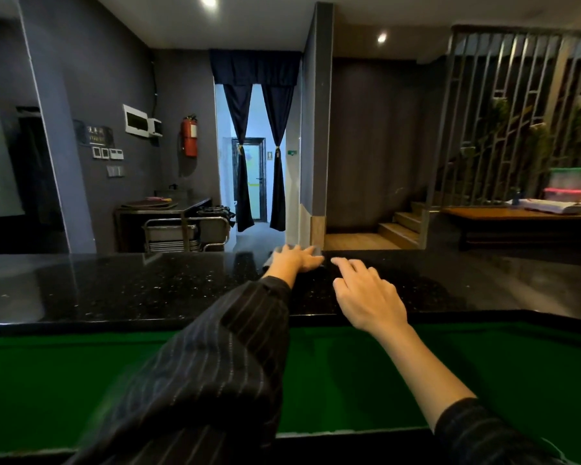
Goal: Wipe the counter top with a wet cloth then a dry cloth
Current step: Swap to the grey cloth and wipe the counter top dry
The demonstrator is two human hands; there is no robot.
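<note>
A black speckled stone counter top (148, 290) runs across the view. At its far edge my left hand (296, 260) lies flat on a grey cloth (317, 251), of which only small corners show around the fingers. Closer to me, my right hand (366, 297) hovers over the counter with fingers spread and nothing in it. Both arms wear dark striped sleeves.
A green surface (349, 374) lies below the counter's near edge. Beyond the counter are a steel trolley (185, 229), a curtained doorway (255, 156), a pillar (319, 129), wooden steps (399, 226) and a table with plastic boxes (574, 189) at right.
</note>
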